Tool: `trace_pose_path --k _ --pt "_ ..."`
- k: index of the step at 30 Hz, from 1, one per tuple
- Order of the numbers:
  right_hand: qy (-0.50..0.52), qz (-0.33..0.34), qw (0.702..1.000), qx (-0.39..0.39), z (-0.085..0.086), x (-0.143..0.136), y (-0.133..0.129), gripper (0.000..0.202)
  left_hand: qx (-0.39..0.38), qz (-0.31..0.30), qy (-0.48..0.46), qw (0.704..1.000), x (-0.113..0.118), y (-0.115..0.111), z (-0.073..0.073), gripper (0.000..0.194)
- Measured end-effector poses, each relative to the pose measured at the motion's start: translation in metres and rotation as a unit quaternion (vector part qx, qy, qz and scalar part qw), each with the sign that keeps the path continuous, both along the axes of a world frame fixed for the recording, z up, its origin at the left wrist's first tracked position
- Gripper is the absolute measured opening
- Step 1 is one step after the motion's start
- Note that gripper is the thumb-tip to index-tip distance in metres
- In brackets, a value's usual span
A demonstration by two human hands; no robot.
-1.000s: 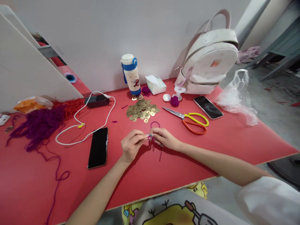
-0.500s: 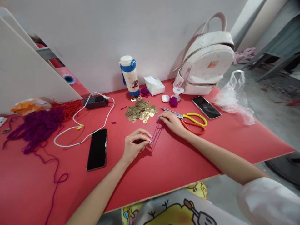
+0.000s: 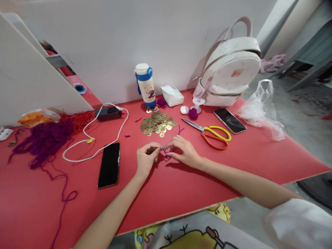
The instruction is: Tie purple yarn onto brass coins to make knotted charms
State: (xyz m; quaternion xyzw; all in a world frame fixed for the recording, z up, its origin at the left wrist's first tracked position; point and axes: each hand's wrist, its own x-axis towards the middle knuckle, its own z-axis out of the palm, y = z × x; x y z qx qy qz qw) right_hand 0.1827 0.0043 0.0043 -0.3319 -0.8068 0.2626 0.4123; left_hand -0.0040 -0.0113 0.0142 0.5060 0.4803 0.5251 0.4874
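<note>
Purple yarn (image 3: 167, 156) runs between my two hands, low over the red table. My left hand (image 3: 147, 157) is closed, its thumb and forefinger pinching the yarn. Close beside it, my right hand (image 3: 184, 152) bends its fingers toward the left fingertips, closed on the same yarn; part of it is hidden by the fingers. A loose yarn end (image 3: 181, 129) sticks out behind my right hand. Just beyond my hands lies a heap of brass coin-like discs with holes (image 3: 158, 121). Scissors (image 3: 207, 131) with yellow and orange handles lie to the right.
On the red table (image 3: 145, 207) are a phone (image 3: 109, 165), a white cable (image 3: 85, 160), purple yarn (image 3: 46, 140), a second phone (image 3: 229, 120) and a spool (image 3: 198, 103). A bottle (image 3: 146, 84), tissue pack (image 3: 172, 96) and backpack (image 3: 230, 72) stand along the wall.
My right hand has moved left and nearer to me, from beside the scissors to my left fingertips. The yarn stretched between the hands has gone slack and bunched up.
</note>
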Motion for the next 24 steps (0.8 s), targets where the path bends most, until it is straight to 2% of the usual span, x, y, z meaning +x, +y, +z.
trace_pose_path --k 5,9,14,17,21,24 --pt "-0.019 -0.029 0.999 0.002 -0.007 -0.006 -0.003 0.013 -0.010 -0.003 0.030 1.000 -0.002 0.001 -0.003 0.014" --pt "-0.003 -0.045 0.999 -0.007 -0.003 -0.002 0.000 0.011 -0.014 -0.011 0.054 0.998 -0.003 0.003 -0.004 0.013" --pt "-0.013 -0.070 0.997 0.017 -0.001 0.006 0.006 0.010 -0.014 -0.035 0.063 0.997 -0.002 0.005 -0.001 0.013" --pt "-0.064 -0.066 0.995 0.030 -0.002 0.007 0.007 0.010 -0.010 -0.056 0.045 0.997 -0.002 0.003 0.001 0.014" --pt "-0.126 -0.020 0.991 0.028 -0.002 0.005 0.006 0.011 -0.038 -0.082 -0.023 0.996 -0.002 0.001 -0.004 0.018" --pt "-0.088 -0.040 0.995 0.001 -0.002 0.003 0.005 0.010 -0.057 -0.044 -0.056 0.996 -0.001 0.002 -0.008 0.021"
